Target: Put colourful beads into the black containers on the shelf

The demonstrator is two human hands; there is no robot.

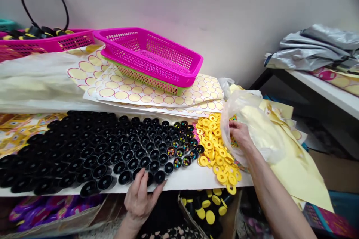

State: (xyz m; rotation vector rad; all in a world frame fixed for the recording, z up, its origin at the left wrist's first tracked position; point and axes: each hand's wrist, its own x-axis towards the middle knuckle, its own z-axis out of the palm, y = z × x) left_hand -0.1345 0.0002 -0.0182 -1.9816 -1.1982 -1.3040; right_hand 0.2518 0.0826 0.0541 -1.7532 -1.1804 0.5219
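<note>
My left hand [140, 196] is at the table's front edge, thumb and fingers apart, touching the nearest black cups [159, 176]. Many more black cups [103, 158] stand upright in close rows; several at the right end hold small coloured beads [177, 163]. My right hand [239, 133] reaches into a clear plastic bag [226, 121] with coloured beads [234, 142] inside. Its fingers are bent together and partly hidden, so what they hold cannot be made out. Yellow rings [221, 152] lie heaped between the cups and the bag.
Magenta baskets [193, 68] sit on printed sheets [134, 98] behind the cups. Below the table edge, a cardboard box [183, 209] holds black and yellow pieces, and purple packets [39, 209] lie at left. Grey plastic bags [311, 46] rest on a white shelf [325, 86] at right.
</note>
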